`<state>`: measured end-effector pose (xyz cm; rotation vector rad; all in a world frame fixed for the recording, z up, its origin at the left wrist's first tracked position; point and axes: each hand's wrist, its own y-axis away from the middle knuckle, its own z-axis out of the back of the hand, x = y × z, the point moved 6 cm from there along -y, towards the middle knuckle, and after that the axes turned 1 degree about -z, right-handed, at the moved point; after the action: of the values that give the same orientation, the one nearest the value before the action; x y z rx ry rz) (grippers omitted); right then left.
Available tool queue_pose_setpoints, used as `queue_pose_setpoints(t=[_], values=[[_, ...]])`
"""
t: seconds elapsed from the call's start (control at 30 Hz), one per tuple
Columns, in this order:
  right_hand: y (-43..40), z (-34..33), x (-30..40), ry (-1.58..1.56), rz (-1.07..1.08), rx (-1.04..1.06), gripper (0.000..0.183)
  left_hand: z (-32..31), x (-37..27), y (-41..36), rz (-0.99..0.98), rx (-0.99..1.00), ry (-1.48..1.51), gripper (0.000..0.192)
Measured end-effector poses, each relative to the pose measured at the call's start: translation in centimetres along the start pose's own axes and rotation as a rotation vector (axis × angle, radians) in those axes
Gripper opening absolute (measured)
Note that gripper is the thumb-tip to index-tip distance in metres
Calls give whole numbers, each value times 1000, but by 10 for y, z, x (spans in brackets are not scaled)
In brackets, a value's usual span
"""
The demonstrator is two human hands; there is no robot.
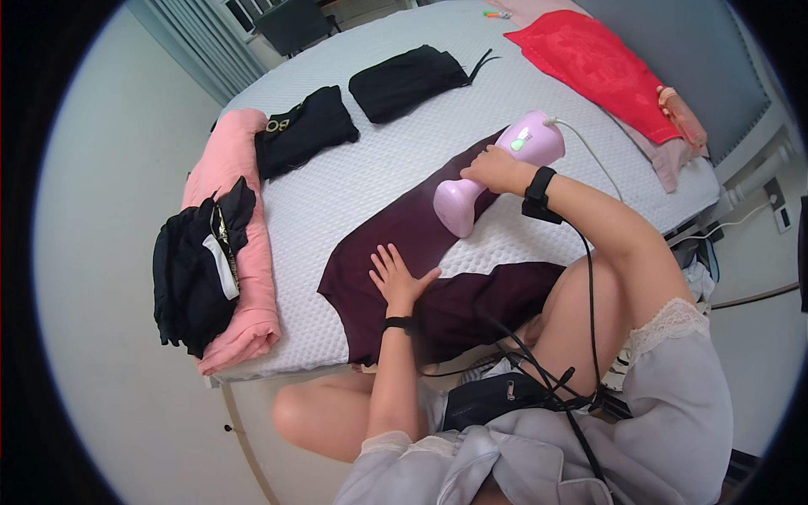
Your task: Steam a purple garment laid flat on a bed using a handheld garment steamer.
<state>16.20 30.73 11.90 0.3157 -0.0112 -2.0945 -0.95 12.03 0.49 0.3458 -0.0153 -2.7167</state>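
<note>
Dark maroon trousers (pixel 404 233) lie on the white quilted mattress (pixel 303 208), one leg stretched away from me and the other bunched near my lap. My left hand (pixel 399 278) rests palm down on the cloth where the legs meet, fingers spread. Gripped in my right hand (pixel 495 170) is a pink handheld garment steamer (pixel 456 205), its head over the edge of the stretched leg. A white cord runs from the steamer's wide end towards the right. I cannot tell whether the steamer's head touches the cloth.
Folded black garments (pixel 407 82) lie farther back. At the left, a rolled pink quilt (pixel 259 303) bears a black clothing pile (pixel 189 278). A red cloth (pixel 596 63) and a pink bottle (pixel 683 118) are near the headboard. Black cables (pixel 591 315) hang from my right wrist and across my lap.
</note>
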Motion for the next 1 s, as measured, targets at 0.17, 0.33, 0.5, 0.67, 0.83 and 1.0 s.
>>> queue_pose_setpoints(t=[0.17, 0.33, 0.5, 0.67, 0.83, 1.0], values=[[2, -7, -13, -1, -4, 6, 24, 1, 0, 1, 1, -8, 14, 120], [13, -13, -49, 36, -99, -7, 23, 3, 0, 2, 14, -11, 33, 120], [20, -11, -71, 44, -179, 34, 19, 5, -1, 2, 22, 2, 26, 120], [14, -10, -56, 8, -132, -27, 24, 6, -2, 2, 23, 1, 24, 120], [10, -10, -51, -20, -85, -50, 25, 4, 0, 1, 29, -6, 33, 122], [22, -12, -73, 34, -205, 23, 19, 4, -1, 1, 24, -7, 39, 121]])
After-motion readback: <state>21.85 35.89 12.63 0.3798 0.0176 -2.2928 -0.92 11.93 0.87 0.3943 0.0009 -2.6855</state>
